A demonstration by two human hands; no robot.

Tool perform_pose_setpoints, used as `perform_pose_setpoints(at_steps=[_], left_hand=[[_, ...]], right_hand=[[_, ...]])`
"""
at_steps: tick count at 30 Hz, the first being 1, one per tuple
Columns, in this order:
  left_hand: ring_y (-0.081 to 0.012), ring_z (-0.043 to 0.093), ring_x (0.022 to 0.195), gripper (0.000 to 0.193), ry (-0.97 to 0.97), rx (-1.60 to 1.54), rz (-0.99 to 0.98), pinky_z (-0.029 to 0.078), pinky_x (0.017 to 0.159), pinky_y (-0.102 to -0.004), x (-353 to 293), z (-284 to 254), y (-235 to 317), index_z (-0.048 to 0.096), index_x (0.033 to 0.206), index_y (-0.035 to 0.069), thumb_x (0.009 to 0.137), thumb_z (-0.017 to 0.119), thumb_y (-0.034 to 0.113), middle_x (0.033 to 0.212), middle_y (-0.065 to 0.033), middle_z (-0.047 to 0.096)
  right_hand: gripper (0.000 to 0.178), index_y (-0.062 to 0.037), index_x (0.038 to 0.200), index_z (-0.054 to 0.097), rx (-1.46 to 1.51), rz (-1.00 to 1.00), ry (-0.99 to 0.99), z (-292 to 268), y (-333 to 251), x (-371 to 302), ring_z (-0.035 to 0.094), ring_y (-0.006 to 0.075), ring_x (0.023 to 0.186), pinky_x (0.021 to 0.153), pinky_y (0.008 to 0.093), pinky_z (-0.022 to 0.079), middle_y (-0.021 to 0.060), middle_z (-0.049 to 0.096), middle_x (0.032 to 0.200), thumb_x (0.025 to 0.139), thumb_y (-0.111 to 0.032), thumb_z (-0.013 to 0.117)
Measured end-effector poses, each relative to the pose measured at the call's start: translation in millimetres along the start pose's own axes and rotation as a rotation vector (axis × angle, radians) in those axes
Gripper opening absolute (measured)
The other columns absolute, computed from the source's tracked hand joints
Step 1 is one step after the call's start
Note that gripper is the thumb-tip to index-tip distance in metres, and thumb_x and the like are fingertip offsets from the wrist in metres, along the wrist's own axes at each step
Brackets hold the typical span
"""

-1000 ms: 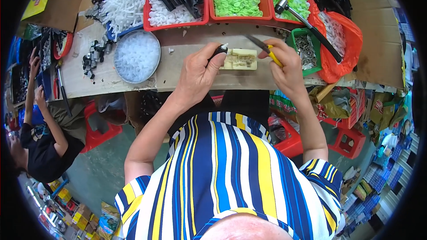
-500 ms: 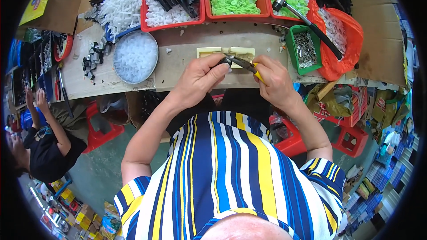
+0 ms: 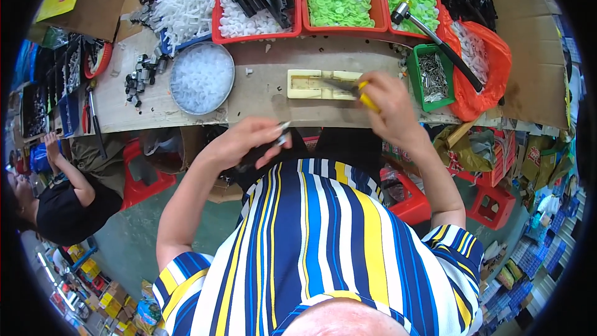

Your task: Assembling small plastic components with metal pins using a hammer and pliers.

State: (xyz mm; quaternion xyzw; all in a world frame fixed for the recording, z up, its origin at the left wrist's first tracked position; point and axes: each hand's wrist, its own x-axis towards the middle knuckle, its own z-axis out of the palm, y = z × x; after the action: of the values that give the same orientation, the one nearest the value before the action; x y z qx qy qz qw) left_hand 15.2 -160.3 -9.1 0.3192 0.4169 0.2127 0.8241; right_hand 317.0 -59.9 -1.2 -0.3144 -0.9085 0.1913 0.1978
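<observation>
My right hand [image 3: 393,104] is closed around yellow-handled pliers [image 3: 369,98]; their dark jaws point left over a cream, block-shaped holder [image 3: 305,91] on the bench. Below the bench's near edge, close to my lap, my left hand [image 3: 249,140] pinches a small black part with a shiny bit [image 3: 284,131]. Its exact kind is too small to make out. Left of the holder stands a round metal dish [image 3: 202,79] of small translucent white pieces.
Red trays [image 3: 258,37] hold white, black and green plastic parts along the back. At right are a green box [image 3: 430,78] of metal pins, a hammer [image 3: 444,46] and a red bag [image 3: 491,90]. Another person [image 3: 74,202] sits at far left.
My left hand has moved down and left with the small part, away from the pliers. The pliers stay in my right hand, near the holder. The view has shifted slightly.
</observation>
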Motion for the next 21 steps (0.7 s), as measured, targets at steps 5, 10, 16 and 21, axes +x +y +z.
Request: perform_pose_setpoints(at_steps=[5, 10, 16, 21], left_hand=[[-0.0297, 0.07, 0.078, 0.027, 0.357, 1.089, -0.058, 0.053, 0.07, -0.0369, -51.2, -35.0, -45.3, 0.068, 0.099, -0.005, 0.092, 0.065, 0.022, 0.088, -0.0199, 0.07], [-0.0124, 0.061, 0.071, 0.021, 0.537, 0.643, 0.065, 0.05, 0.065, -0.03, -69.5, -38.1, -29.5, 0.069, 0.101, -0.005, 0.09, 0.068, 0.012, 0.078, -0.0095, 0.069], [-0.0212, 0.064, 0.072, 0.012, 1.22, 1.053, 0.534, 0.049, 0.066, -0.0309, -71.6, -72.4, 14.4, 0.07, 0.094, -0.002, 0.085, 0.069, 0.005, 0.084, -0.0118, 0.069], [-0.0332, 0.056, 0.097, 0.026, 1.586, 1.482, 0.574, 0.047, 0.083, -0.0414, -90.0, -156.3, 2.0, 0.068, 0.103, 0.002, 0.078, 0.075, 0.007, 0.104, -0.0136, 0.063]], right_hand=[[0.023, -0.0022, 0.101, 0.061, -0.279, 0.175, -0.018, -0.1, 30.9, 0.1, 0.055, 0.0322, 0.109, 0.089, 0.0455, 0.044, 0.0135, 0.057, 0.115, 0.079, -0.008, 0.063], [0.025, -0.0046, 0.105, 0.063, -0.242, 0.099, 0.04, -8.3, 27.3, 20.1, 0.057, 0.0327, 0.108, 0.088, 0.0461, 0.046, 0.0139, 0.058, 0.115, 0.082, -0.011, 0.068], [0.015, -0.0006, 0.097, 0.065, -0.093, -0.046, 0.243, -4.0, 3.3, 89.4, 0.063, 0.0336, 0.083, 0.07, 0.0427, 0.049, 0.0135, 0.062, 0.089, 0.085, -0.009, 0.069], [0.023, -0.0006, 0.097, 0.065, -0.092, -0.064, 0.256, 26.4, -1.1, 144.1, 0.065, 0.0331, 0.079, 0.068, 0.0425, 0.051, 0.0144, 0.064, 0.086, 0.084, -0.019, 0.073]])
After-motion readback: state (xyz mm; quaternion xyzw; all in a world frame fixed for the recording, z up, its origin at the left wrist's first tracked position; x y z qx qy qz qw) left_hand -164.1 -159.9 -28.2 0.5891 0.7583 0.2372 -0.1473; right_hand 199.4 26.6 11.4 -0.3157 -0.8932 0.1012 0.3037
